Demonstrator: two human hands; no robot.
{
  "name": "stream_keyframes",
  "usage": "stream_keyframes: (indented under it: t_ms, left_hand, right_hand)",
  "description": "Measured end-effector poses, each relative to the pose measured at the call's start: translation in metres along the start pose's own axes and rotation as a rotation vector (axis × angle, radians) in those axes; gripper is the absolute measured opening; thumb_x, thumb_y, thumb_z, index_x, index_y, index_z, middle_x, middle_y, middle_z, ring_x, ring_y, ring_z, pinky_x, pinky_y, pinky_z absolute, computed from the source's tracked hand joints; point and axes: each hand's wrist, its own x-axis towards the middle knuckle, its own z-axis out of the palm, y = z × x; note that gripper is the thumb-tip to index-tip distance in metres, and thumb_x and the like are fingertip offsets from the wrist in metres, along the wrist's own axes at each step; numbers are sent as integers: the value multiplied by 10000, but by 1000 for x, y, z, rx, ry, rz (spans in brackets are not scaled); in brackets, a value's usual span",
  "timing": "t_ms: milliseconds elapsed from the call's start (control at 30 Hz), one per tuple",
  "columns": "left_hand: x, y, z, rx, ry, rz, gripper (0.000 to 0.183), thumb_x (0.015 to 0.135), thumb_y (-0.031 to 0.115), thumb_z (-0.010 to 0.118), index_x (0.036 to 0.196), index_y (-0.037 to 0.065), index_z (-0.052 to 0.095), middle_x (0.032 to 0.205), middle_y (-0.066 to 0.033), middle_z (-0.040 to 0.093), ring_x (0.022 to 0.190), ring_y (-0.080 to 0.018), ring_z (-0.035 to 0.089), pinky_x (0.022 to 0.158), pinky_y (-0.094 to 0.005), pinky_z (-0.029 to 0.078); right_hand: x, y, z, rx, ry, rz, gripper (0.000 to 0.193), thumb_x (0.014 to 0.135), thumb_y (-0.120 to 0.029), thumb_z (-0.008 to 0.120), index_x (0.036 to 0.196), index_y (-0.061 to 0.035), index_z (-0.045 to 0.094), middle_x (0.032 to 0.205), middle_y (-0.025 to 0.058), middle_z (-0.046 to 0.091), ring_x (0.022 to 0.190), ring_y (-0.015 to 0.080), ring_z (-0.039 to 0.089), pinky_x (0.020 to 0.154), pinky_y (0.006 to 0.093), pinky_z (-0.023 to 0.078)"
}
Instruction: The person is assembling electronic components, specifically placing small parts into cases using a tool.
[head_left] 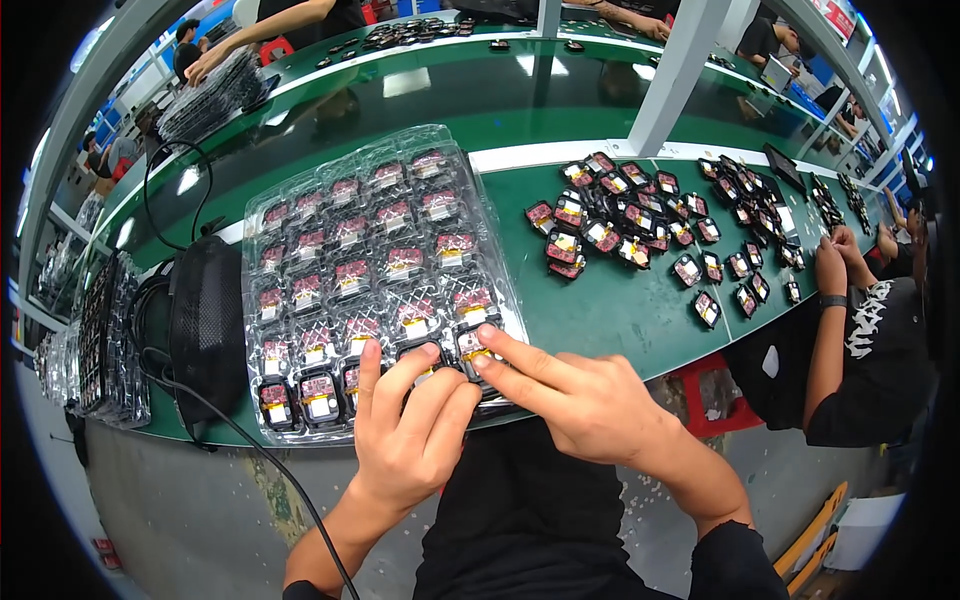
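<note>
Over the near right corner of a clear plastic tray [500,290], both my hands work close together. My right hand [600,410] stretches two fingers, slightly apart, onto a small black-framed electronic module [470,345] in a pocket. Its thumb is out of sight. My left hand [415,430] rests at the tray's near edge, its first two fingers extended over the modules beside that one and the others bent. No object shows in its fingers. Rows of similar modules [352,277] fill the pockets, with red boards, white labels and yellow strips.
Right of the tray, loose modules [625,215] lie heaped on the green bench [560,310]. A black mesh bag [207,320] and cable [290,480] lie left, near stacked trays [105,350]. A white post [675,80] rises behind. A co-worker's hands [835,262] are at far right.
</note>
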Motion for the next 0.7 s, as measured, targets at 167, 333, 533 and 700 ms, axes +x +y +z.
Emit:
stream_keyframes:
  t_ms: [167, 333, 533, 700]
  left_hand:
    - [1, 2, -1, 2, 4, -21, 101, 829, 73, 753, 923, 103, 729, 975, -15, 678, 1113, -277, 654, 1204, -593, 373]
    - [0, 5, -4, -9, 1, -36, 124, 827, 99, 792, 924, 124, 719, 981, -8, 670, 1118, -285, 654, 1208, -597, 360]
    - [0, 5, -3, -43, 21, -56, 123, 838, 105, 790, 932, 122, 715, 986, -7, 671, 1121, -290, 654, 1204, -611, 358]
    - [1, 6, -7, -50, 22, -49, 114, 843, 101, 783, 930, 116, 710, 978, -11, 671, 1115, -294, 655, 1203, -624, 354]
  right_hand:
    - [1, 2, 5, 223, 56, 30, 714, 774, 41, 652, 1462, -147, 607, 1534, 72, 573, 856, 227, 762, 556, 310, 585]
    - [1, 2, 7, 318, 251, 68, 642, 721, 116, 660, 1325, -99, 702, 1387, 173, 649, 825, 231, 765, 574, 299, 573]
    - [-9, 3, 9, 79, 343, 6, 488, 728, -75, 813, 1212, -125, 774, 1143, 72, 648, 469, 25, 439, 451, 237, 423]
    - [-6, 5, 17, -14, 476, -78, 423, 789, -216, 873, 1190, -116, 783, 1194, 101, 694, 535, 57, 540, 451, 225, 421]
